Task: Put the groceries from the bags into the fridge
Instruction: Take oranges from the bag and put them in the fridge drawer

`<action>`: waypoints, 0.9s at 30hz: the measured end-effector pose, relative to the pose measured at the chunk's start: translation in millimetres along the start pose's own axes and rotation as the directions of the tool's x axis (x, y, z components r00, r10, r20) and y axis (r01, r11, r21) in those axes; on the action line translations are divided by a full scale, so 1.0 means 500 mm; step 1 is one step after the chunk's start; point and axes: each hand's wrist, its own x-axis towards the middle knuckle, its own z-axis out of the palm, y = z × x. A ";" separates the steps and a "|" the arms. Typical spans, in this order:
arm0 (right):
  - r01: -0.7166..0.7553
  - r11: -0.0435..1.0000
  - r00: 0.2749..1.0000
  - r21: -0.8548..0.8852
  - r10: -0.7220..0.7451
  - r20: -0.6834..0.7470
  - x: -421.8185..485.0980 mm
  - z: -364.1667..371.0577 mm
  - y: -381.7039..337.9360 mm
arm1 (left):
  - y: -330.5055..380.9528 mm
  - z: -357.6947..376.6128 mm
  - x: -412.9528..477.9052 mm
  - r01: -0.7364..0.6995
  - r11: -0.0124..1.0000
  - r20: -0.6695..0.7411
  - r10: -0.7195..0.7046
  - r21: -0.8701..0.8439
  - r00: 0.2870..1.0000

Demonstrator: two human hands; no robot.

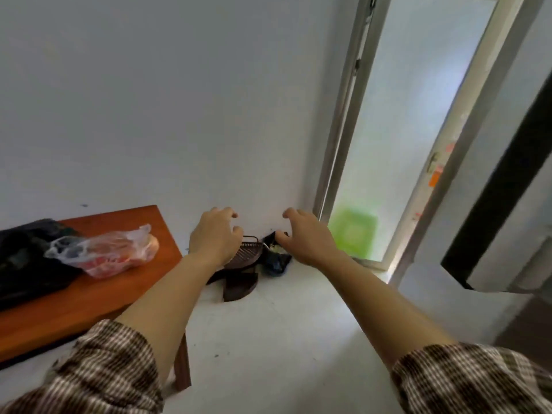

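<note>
A clear plastic bag point(110, 252) with reddish and orange groceries lies on the wooden table point(89, 294) at the left. A black bag point(27, 258) sits behind it at the table's left edge. My left hand point(216, 234) and my right hand point(304, 234) are stretched forward in the air with loosely curled fingers, holding nothing. Both hover over the floor corner, right of the table. At the far right a white door edge with a black strip point(493, 228) shows; whether it belongs to the fridge I cannot tell.
In the floor corner lie a dark brown basket-like dustpan point(245, 258) and a dark blue bag point(276, 261). A frosted glass door point(403, 130) in a metal frame stands right of the white wall, something green behind it. The floor is white tile.
</note>
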 end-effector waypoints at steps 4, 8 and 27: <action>0.028 1.000 0.996 -0.001 -0.028 0.085 0.130 0.129 -0.086 | -0.158 -0.007 0.095 0.098 0.995 0.075 -0.099 0.021 0.992; 0.035 0.999 0.981 0.008 -0.036 0.189 0.236 0.231 -0.164 | -0.296 -0.014 0.161 0.175 0.984 0.101 -0.179 0.045 0.979; -0.029 1.000 0.940 0.001 0.026 0.341 0.575 0.675 -0.490 | -0.927 0.030 0.429 0.082 0.975 0.224 -0.128 0.206 0.966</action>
